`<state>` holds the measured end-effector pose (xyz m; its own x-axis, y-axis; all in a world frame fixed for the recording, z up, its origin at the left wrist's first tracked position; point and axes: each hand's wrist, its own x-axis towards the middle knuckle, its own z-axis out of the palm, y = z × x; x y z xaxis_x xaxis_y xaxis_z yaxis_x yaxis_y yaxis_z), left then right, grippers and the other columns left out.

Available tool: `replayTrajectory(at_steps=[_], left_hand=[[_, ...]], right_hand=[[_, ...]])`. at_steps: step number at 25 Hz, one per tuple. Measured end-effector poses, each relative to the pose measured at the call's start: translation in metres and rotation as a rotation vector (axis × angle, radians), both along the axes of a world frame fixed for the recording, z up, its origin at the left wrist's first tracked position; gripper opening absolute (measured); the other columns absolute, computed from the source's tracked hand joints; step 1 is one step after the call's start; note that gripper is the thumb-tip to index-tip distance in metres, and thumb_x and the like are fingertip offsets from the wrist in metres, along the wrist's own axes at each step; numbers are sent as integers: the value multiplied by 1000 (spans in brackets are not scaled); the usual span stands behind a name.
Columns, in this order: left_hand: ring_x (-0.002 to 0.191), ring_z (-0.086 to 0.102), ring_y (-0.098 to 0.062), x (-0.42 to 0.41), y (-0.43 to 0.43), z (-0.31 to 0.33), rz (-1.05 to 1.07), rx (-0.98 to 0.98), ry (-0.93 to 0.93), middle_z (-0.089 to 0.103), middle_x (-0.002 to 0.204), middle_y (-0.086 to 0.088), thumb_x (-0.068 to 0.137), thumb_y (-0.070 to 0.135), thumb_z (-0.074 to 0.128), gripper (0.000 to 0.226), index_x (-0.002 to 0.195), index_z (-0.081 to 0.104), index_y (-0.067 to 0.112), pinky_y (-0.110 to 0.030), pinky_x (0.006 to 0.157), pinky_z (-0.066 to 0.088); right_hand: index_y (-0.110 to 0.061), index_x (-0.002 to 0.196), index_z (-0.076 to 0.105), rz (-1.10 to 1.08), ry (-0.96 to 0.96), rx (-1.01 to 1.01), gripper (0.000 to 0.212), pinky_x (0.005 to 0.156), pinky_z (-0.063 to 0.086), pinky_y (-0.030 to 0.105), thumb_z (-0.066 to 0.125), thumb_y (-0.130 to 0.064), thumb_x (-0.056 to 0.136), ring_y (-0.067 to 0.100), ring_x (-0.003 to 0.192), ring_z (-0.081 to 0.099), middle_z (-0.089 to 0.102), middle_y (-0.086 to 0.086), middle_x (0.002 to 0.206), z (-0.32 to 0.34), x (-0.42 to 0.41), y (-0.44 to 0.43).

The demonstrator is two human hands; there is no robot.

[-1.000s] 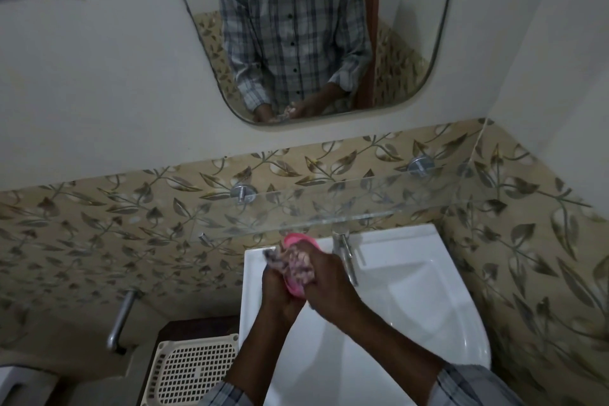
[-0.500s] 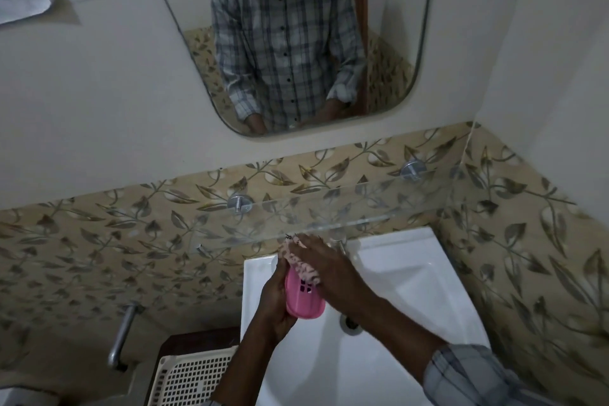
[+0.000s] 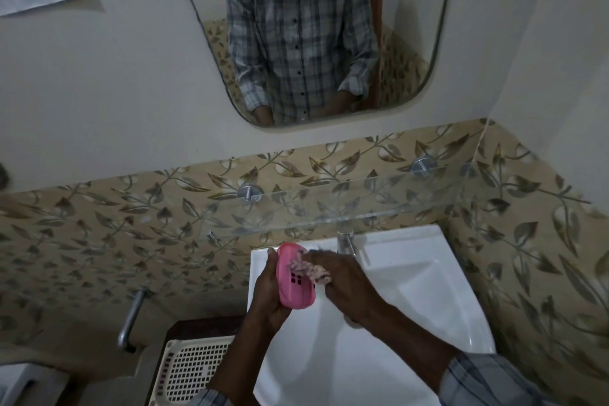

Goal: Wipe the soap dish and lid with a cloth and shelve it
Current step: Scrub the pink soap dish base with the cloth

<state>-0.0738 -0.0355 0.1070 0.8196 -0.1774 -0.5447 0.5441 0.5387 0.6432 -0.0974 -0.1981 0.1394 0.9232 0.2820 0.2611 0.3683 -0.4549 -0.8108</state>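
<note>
My left hand (image 3: 268, 295) grips a pink soap dish (image 3: 295, 287) with small drain slots, held upright on its long edge over the left part of the white sink (image 3: 412, 277). Bunched in my right hand (image 3: 346, 280) is a small pale patterned cloth (image 3: 309, 269), pressed against the dish's upper face. A clear glass shelf (image 3: 362, 208) on two metal pegs runs along the wall just above the sink. I cannot see a separate lid.
A metal tap (image 3: 346, 242) stands at the sink's back edge, close behind my right hand. A cream perforated basket (image 3: 194, 369) sits on a dark stand left of the sink. A metal pipe (image 3: 131, 316) juts from the tiled wall. The mirror (image 3: 313, 33) hangs above.
The dish has turned in my left hand so more of its slotted face shows. The cloth has slid from the dish's top end down across its face.
</note>
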Motion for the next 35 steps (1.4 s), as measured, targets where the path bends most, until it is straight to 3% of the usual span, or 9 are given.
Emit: replayTrajectory(at_steps=[4, 8, 13, 15, 18, 21, 24, 29, 35], left_hand=[[99, 66, -32, -4, -6, 3, -3, -33, -8, 68, 114, -20, 99, 44, 42, 53, 130, 59, 5, -46, 94, 51], [94, 62, -33, -2, -7, 4, 24, -27, 19, 69, 103, -20, 90, 52, 47, 70, 140, 50, 4, -47, 89, 53], [84, 68, -33, 14, -6, 10, -3, -101, 146, 70, 91, -22, 94, 59, 45, 77, 150, 36, 6, -42, 79, 56], [91, 61, -38, 10, 0, 15, 8, -182, 150, 67, 98, -27, 72, 46, 81, 84, 137, 51, 1, -50, 71, 60], [97, 56, -41, 3, 7, 9, 4, -308, 113, 63, 105, -29, 24, 20, 102, 107, 120, 59, -1, -59, 67, 57], [98, 59, -39, 7, -1, 5, -14, -310, 90, 67, 108, -26, 64, 35, 84, 87, 138, 51, 2, -55, 77, 57], [91, 65, -41, 16, -6, -1, 47, -286, 78, 71, 98, -27, 56, 42, 89, 84, 125, 64, 1, -55, 73, 59], [108, 57, -44, 20, 3, -14, 154, -157, 146, 54, 121, -24, 94, 51, 52, 57, 139, 47, 17, -63, 105, 38], [85, 75, -32, 20, -14, -8, 90, 58, 54, 76, 87, -17, 83, 40, 73, 46, 113, 65, 7, -44, 78, 60]], right_hand=[[-6, 142, 49, 25, -128, -241, 47, 118, 34, 31, 55, -2, 96, 23, 141, 38, 45, 13, 149, -4, 8, 2], [-6, 117, 69, -231, 107, -212, 38, 89, 55, 33, 51, 10, 88, 27, 105, 68, 73, 14, 111, -17, 7, 2], [-11, 140, 52, 57, -29, 9, 57, 120, 31, 35, 53, 10, 87, 26, 140, 43, 50, 13, 148, -18, -38, 24], [-11, 140, 53, 265, -257, -167, 65, 120, 31, 33, 53, 13, 80, 23, 144, 37, 44, 9, 151, -31, -35, -17], [-6, 133, 60, 185, -133, -152, 71, 113, 41, 34, 52, 25, 69, 17, 139, 44, 52, 8, 144, -26, -1, -55], [-3, 133, 59, -64, 44, 6, 76, 109, 44, 28, 45, 30, 66, 25, 129, 56, 60, 15, 136, -17, 15, -32], [-10, 128, 65, -25, 105, 82, 58, 94, 54, 28, 50, 19, 81, 25, 108, 68, 71, 15, 119, -35, -13, 3], [-14, 117, 73, -323, 300, 310, 33, 72, 48, -1, 63, 1, 89, -16, 82, 67, 73, -29, 88, -34, -7, -11], [-29, 109, 74, -205, 489, 505, 20, 80, 62, 34, 61, -30, 93, 11, 91, 75, 79, -5, 99, -26, -11, 13]])
